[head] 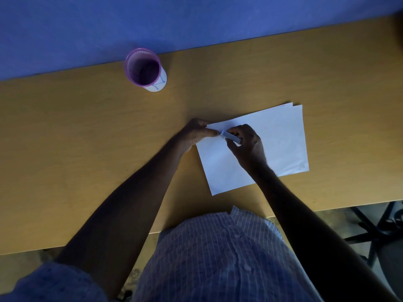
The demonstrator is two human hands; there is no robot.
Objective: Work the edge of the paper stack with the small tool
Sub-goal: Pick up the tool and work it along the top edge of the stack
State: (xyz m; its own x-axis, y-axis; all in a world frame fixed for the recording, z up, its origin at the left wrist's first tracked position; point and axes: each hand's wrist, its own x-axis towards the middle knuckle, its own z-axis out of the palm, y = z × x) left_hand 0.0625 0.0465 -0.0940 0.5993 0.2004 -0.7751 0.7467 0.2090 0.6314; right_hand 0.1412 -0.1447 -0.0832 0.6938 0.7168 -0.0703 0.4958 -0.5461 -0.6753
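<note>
Under right hand [247, 144] — small tool [231, 136] half hidden.

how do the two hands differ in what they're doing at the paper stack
The left hand pinches the paper stack at its top left corner; the right hand grips the small tool. The left hand lies mostly off the stack on the table; the right hand rests over the sheets. Both meet at that corner.

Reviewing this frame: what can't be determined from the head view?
- Small tool: type unclear; right hand wraps most of it, dim light.
- Paper stack: sheet count too fine; worked corner hidden by left hand.
- Purple cup: contents lost in shadow.
</note>
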